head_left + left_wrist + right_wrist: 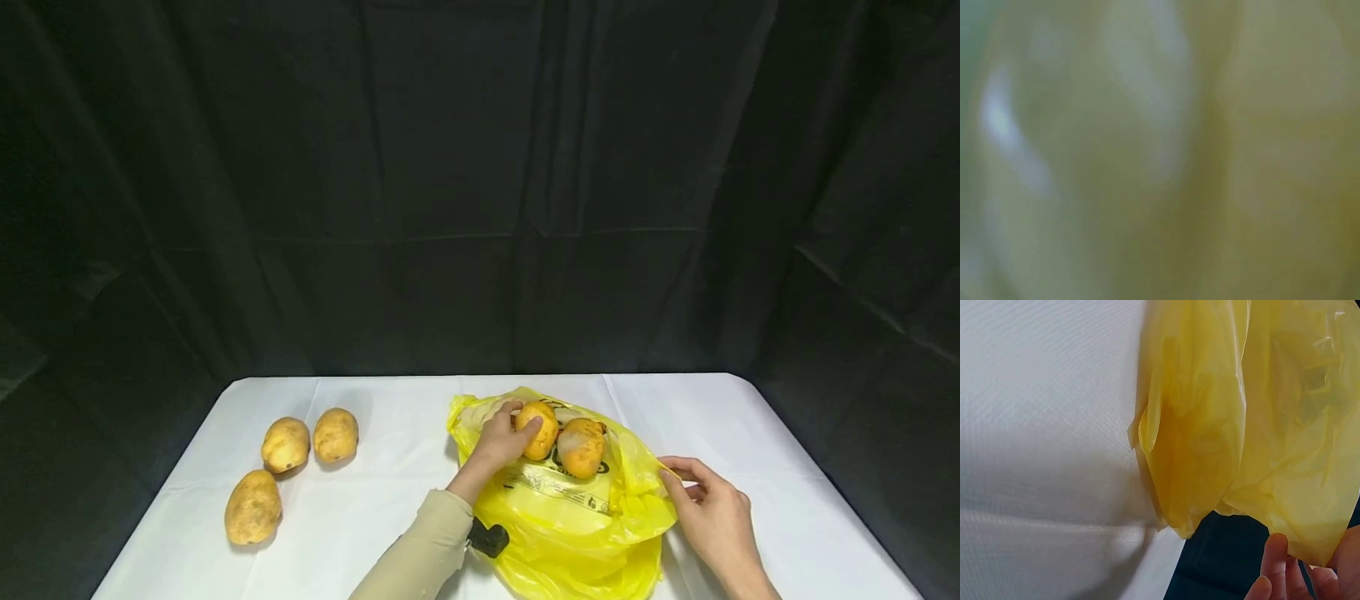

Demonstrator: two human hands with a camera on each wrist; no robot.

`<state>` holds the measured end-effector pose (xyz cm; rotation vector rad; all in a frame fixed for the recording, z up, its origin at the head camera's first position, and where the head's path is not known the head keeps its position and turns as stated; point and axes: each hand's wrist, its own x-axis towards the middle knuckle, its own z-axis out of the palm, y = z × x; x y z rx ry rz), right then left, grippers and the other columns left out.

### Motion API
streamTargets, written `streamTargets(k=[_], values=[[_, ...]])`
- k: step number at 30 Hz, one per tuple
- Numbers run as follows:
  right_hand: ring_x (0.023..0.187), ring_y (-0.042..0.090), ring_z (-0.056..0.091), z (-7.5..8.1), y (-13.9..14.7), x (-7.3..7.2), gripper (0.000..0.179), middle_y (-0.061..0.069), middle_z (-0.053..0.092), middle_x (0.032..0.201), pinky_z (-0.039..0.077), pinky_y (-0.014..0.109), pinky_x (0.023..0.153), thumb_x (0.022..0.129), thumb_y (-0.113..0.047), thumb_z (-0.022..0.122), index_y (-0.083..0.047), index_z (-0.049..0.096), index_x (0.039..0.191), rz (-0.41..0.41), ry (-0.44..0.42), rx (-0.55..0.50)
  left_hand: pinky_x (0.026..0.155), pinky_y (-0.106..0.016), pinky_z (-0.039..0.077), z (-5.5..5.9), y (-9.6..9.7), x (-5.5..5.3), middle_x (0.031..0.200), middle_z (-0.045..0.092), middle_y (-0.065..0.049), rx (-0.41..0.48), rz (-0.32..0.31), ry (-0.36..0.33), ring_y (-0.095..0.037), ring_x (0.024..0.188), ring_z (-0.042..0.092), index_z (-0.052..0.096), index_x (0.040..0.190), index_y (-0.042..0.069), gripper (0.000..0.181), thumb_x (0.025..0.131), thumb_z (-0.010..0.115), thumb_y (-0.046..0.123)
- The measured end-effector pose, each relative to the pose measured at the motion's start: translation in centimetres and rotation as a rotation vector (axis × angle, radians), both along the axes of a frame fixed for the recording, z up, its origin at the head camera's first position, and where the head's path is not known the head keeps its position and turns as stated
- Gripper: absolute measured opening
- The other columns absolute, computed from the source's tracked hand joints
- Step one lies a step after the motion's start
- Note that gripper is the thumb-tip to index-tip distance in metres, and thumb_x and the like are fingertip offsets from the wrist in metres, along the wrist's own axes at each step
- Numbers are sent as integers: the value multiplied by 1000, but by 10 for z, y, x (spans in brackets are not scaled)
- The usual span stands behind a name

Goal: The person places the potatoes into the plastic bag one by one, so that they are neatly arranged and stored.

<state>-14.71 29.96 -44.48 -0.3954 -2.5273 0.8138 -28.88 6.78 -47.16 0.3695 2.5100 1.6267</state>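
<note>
Yellow bag (570,554): lower centre; could sag shut if right-side pinch slips
Left hand (498,440): clamped on potato (539,433)
Right hand (716,518): pinching bag edge

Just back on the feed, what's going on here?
A person's left hand grips a potato at the yellow bag, beside a second potato; whether these two are in or on the bag is unclear. The right hand pinches the bag's edge. Three more potatoes lie on the white table, left of the bag.
</note>
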Motion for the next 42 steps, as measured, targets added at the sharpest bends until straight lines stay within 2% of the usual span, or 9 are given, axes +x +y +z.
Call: streamTargets(k=[4, 11, 19, 26, 31, 38, 42], values=[[63, 13, 57, 0, 0, 1, 16, 10, 66, 95, 44, 21, 49, 89, -22, 62, -14, 67, 102, 2, 5, -2, 81, -36, 47, -2, 4, 1, 109, 59, -15, -28, 0, 44, -25, 98, 58, 48, 128, 2, 51, 91, 58, 35], [63, 12, 57, -1, 0, 1, 16, 10, 67, 94, 44, 21, 49, 89, -22, 62, -13, 67, 102, 2, 14, 3, 84, -37, 45, 1, 3, 6, 114, 52, -16, -108, 28, 63, -25, 100, 51, 46, 132, 2, 55, 90, 58, 37], [63, 12, 57, 0, -4, 0, 18, 10, 67, 95, 44, 21, 48, 90, -23, 61, -12, 67, 102, 16, 5, 3, 86, -39, 44, -1, -3, 10, 115, 53, -14, -106, 62, 65, -28, 107, 49, 49, 130, 5, 53, 89, 60, 36], [64, 14, 55, 2, -5, -1, 18, 11, 66, 96, 43, 20, 49, 90, -24, 62, -12, 67, 103, -1, -12, 5, 90, -41, 42, 3, -9, 12, 121, 50, -14, -145, 46, 75, -29, 113, 47, 48, 132, 9, 54, 89, 58, 39], [64, 14, 55, 3, -6, -1, 19, 11, 66, 97, 43, 21, 48, 90, -24, 62, -11, 67, 103, 6, -20, -7, 92, -43, 40, 7, -18, 19, 125, 48, -14, -120, 49, 92, -30, 116, 45, 50, 131, 10, 51, 89, 58, 39], [65, 14, 57, 4, -7, -1, 20, 10, 66, 96, 44, 21, 49, 90, -25, 62, -11, 67, 104, 14, -24, -23, 78, -38, 45, 10, -36, 28, 119, 51, -15, -54, 29, 168, -30, 98, 53, 55, 124, 7, 46, 90, 59, 37], [65, 14, 56, 6, -8, -1, 21, 11, 66, 98, 44, 21, 49, 90, -25, 62, -11, 66, 104, 4, -38, -32, 78, -36, 47, 15, -47, 34, 116, 53, -13, -4, 29, 193, -31, 98, 56, 59, 118, 7, 40, 90, 59, 36]])
